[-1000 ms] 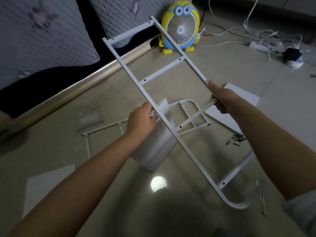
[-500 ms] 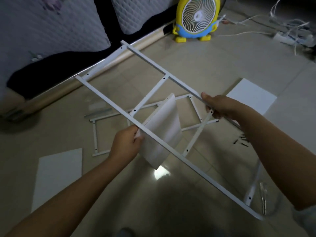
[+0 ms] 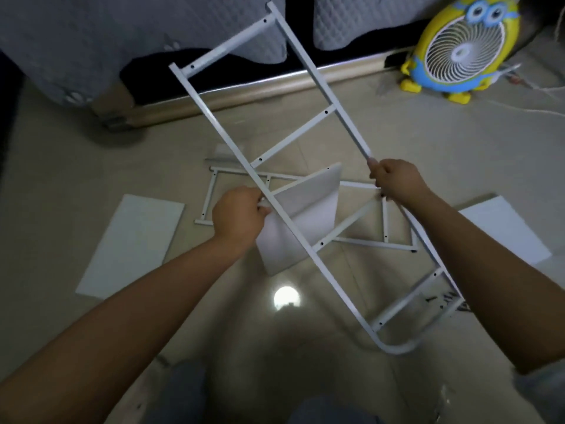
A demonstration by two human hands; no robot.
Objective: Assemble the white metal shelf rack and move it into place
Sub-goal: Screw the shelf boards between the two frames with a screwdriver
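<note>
I hold a white metal ladder-shaped side frame [image 3: 292,139] in the air over the floor, its square end up toward the bed and its curved end low at the right. My left hand [image 3: 238,214] grips the frame's left rail together with a white shelf board [image 3: 305,215] that hangs tilted beneath it. My right hand [image 3: 394,179] is closed around the right rail. A second white side frame [image 3: 363,243] lies flat on the floor below.
White boards lie on the tiles at the left [image 3: 131,243] and right [image 3: 504,228]. Small dark screws [image 3: 446,298] are scattered near the frame's curved end. A yellow cartoon fan [image 3: 464,47] stands at the back right. A bed with a grey quilt [image 3: 91,41] runs along the back.
The held frame has swung from lying nearly level to standing steeper, its square end now raised toward the bed. The view has shifted left; both hands keep their grips.
</note>
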